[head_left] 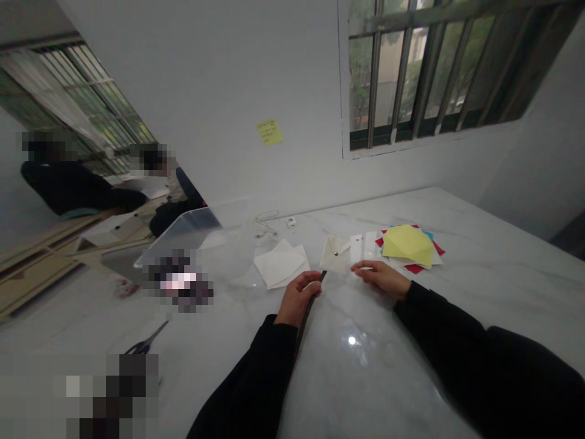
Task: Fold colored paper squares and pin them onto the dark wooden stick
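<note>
My left hand (300, 297) is closed on a narrow dark strip (305, 323), pinched between thumb and fingers. The strip's upper end reaches the bottom edge of a small cream envelope (333, 255), which has a dark round spot on its flap. To the right, my right hand (381, 278) has its fingers stretched out, the tips close to the envelope's lower right side; nothing shows in it. White cards (357, 249) lie beside the envelope. Left of it lies a white unfolded-looking paper envelope (281, 266).
Stacked yellow, red, blue and white paper pieces (408, 247) lie at right. A clear plastic bin (183, 228), scissors (148, 341) and a small white object (291, 222) are also on the marble-patterned table (365, 390). Two people sit at far left.
</note>
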A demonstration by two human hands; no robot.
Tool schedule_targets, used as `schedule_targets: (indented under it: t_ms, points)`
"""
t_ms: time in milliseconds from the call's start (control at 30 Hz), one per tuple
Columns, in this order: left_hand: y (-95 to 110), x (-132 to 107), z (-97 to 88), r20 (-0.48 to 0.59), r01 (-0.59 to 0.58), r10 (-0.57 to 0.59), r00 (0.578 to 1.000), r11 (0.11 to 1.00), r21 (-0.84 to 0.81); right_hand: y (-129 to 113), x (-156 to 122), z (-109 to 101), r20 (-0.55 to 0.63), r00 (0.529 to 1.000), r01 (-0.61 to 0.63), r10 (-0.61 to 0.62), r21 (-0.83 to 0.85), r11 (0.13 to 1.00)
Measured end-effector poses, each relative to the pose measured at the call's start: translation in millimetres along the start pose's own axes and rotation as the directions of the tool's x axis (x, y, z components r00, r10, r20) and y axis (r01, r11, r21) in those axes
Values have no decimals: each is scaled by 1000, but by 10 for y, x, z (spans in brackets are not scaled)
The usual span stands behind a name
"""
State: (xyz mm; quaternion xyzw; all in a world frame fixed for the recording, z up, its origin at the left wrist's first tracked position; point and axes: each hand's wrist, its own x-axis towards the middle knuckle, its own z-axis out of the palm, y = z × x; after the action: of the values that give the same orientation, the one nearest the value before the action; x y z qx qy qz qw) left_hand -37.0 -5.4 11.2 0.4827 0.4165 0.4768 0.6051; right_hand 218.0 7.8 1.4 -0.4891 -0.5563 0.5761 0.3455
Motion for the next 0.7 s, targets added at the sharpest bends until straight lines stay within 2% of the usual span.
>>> schedule_targets:
  t_ms: [33,100,167,200,233,267,300,333,367,400,433,467,500,533,567,600,633,667,700]
  points:
    - [1,-1,2,-1,1,-1,1000,1000,1,11,36,-41,-134,991,10,-3,50,999]
    - [6,-6,11,-1,2,-2,1000,1000,2,7,71,-86,-328,945,47,3,145,988]
    - [11,-9,24,-1,0,0,1000,1000,9,-25,49,-54,-434,900,66,44,234,970]
    - [12,-10,29,0,-2,2,1000,1000,13,-50,17,-6,-424,903,57,65,269,961]
    - [13,-11,33,-1,-5,5,1000,1000,16,-81,-30,61,-340,938,30,73,289,957]
    - [13,-10,35,-4,-6,6,1000,1000,18,-117,-89,141,-173,983,-15,67,286,958]
    - [12,-9,35,-8,-6,6,1000,1000,19,-156,-158,230,96,994,-68,46,249,966]
    - [11,-8,32,-14,-4,5,1000,1000,19,-194,-232,319,447,894,-117,33,162,980]
    - [10,-6,29,-22,-1,2,1000,1000,18,-229,-302,401,732,679,-133,46,62,989]
    - [10,-5,24,-30,2,-2,1000,1000,15,-254,-360,471,896,437,-127,71,-17,992]
    - [11,-3,21,-36,5,-5,999,1000,13,-267,-400,522,959,270,-115,83,-53,992]
    - [12,-3,18,-37,7,-6,999,1000,10,-263,-415,550,971,224,-98,79,-59,993]
    - [14,-2,15,-37,6,-6,999,1000,6,-242,-402,554,953,296,-81,58,-36,996]
    - [16,-2,14,-34,4,-4,999,1000,-1,-205,-362,534,891,454,-64,22,8,998]
    - [17,-2,13,-30,3,-3,1000,1000,-8,-156,-301,492,759,651,-41,-23,65,997]
    - [17,-1,11,-27,3,-4,1000,1000,-12,-102,-225,431,570,820,-25,-52,127,992]
    - [16,-1,10,-26,5,-5,1000,1000,-14,-47,-143,356,352,934,-15,-59,204,979]
    - [14,0,8,-26,6,-6,1000,1000,-14,3,-63,274,141,990,-9,-33,285,958]
    - [12,1,7,-27,7,-7,1000,1000,-12,43,8,189,-43,999,11,4,345,939]
